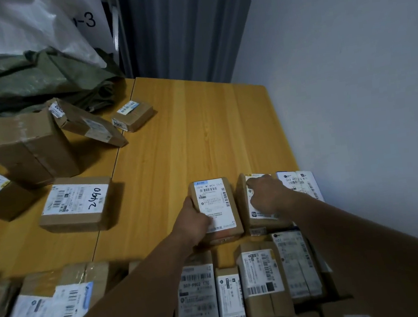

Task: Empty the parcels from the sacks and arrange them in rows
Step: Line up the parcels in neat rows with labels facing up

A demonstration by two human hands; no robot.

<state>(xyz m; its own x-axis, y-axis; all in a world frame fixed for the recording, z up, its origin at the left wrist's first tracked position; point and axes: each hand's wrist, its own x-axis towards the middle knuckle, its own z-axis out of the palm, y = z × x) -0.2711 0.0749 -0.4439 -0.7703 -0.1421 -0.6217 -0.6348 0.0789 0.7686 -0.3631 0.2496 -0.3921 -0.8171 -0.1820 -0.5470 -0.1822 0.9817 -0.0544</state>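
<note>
Parcels (262,278) sit side by side in a row close to me on the worktop (186,134), labels up so I can read them. I am making a second row just behind that one. My left hand (194,220) grips the middle parcel (216,207). My fingers (190,204) curl round its left side and my thumb presses on its white label. I hold it this way so I can slide it straight and snug. It lies flat, label up, just beside the brown parcel (243,201), with a thin gap between them. My right hand (267,196) rests on top of the brown parcel, with one finger reaching to its far edge. I think it holds this one down so it does not slip when the other one bumps it. I cannot tell if the other fingers of that hand bend round the parcel or only lie on it. Just past it sits a white parcel (303,183), near the worktop's edge and the wall (348,62). Over on my left, well apart, are loose boxes (76,203). Some lie flat, and one thin box leans on a bigger one. They are near the green sack (22,81) and the white sack (15,24) at the far end. The green sack looks crumpled and flat, so I think it is nearly empty. I think those loose boxes go in rows next.
</note>
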